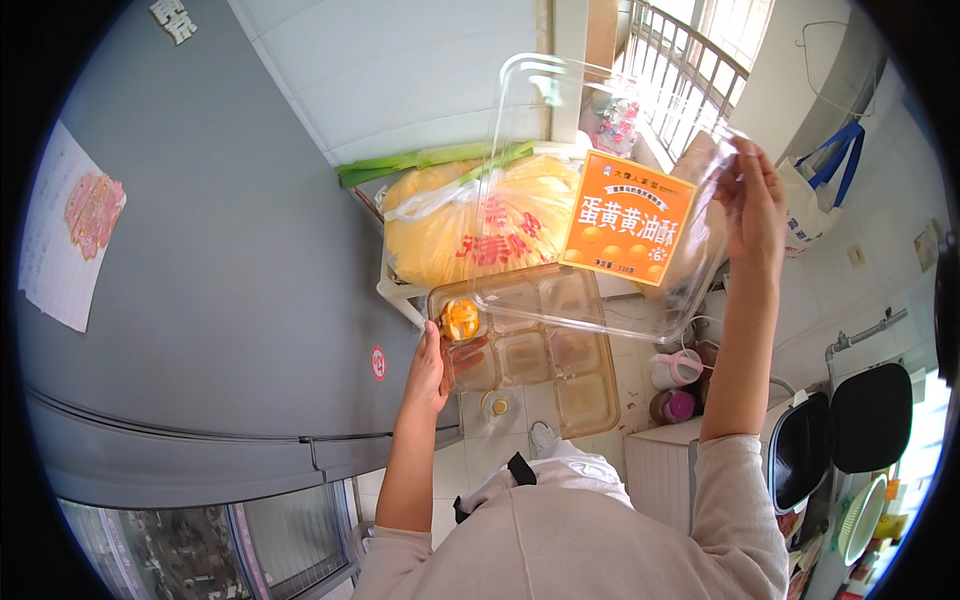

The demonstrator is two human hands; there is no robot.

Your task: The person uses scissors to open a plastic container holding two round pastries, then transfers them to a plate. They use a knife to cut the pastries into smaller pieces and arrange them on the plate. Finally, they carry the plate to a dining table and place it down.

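Observation:
My left hand [433, 367] grips the left side of a brown-tinted plastic compartment tray [585, 397], with its fingers showing through from beneath. One round orange-yellow pastry [459, 319] sits in the tray's upper left compartment. Raised in my right hand [752, 199] is a clear plastic lid [517, 97], pinched at its right edge. An orange square label [628, 217] with writing is stuck on the lid. The lid's lower left part overlaps the tray in this view; whether they touch, I cannot tell.
A grey refrigerator [225, 262] stands at the left. Behind the tray, a yellow-filled plastic bag [427, 232] and green onions [405, 161] rest on a white rack. A bottle [496, 405] stands on the floor. At the right are a pink-handled jug [671, 369] and an open black-lidded bin [801, 450].

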